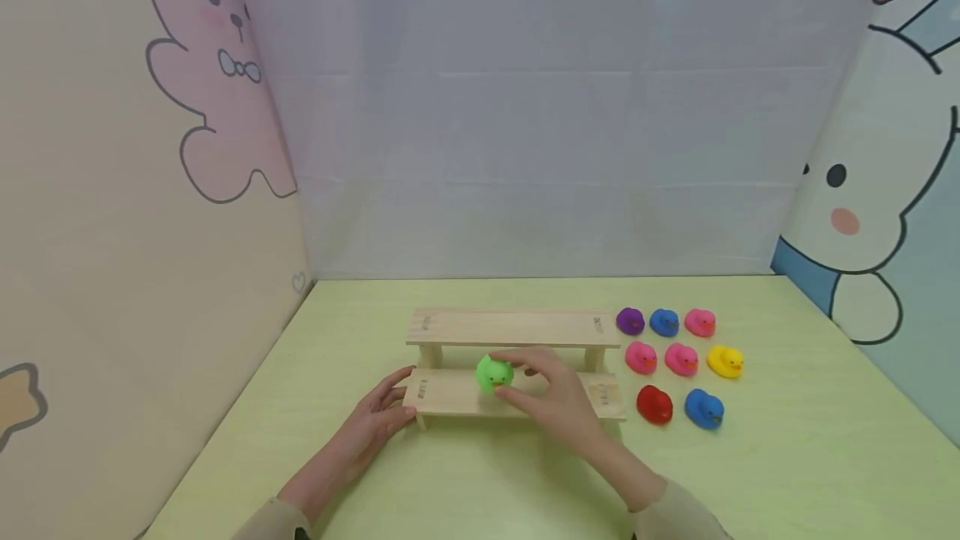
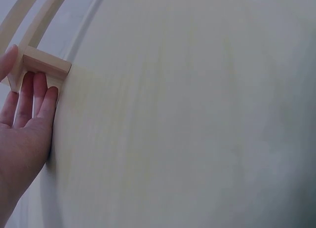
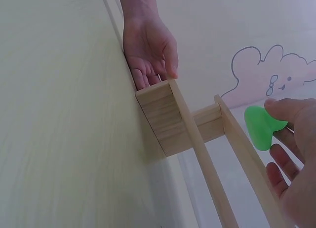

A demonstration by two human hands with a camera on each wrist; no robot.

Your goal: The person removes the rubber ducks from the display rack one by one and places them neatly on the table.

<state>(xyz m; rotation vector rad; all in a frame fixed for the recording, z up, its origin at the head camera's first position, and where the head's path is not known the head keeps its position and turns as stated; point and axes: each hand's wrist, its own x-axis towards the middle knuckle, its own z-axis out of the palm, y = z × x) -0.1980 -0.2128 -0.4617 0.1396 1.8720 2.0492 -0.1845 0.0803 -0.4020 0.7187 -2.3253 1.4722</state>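
Observation:
My right hand pinches a green rubber duck between thumb and fingers, over the lower board of a two-step wooden stand. The duck's face points toward me in the head view. In the right wrist view the green duck is beside the stand's long boards. My left hand holds the left end of the lower step, its thumb at the front corner. Seen from the left wrist, the left hand's fingers lie against the end of the stand.
Right of the stand are several rubber ducks in rows: purple, blue, pink, yellow, red and more. The upper board stands behind the lower one. Walls with cartoon animals enclose the pale green table.

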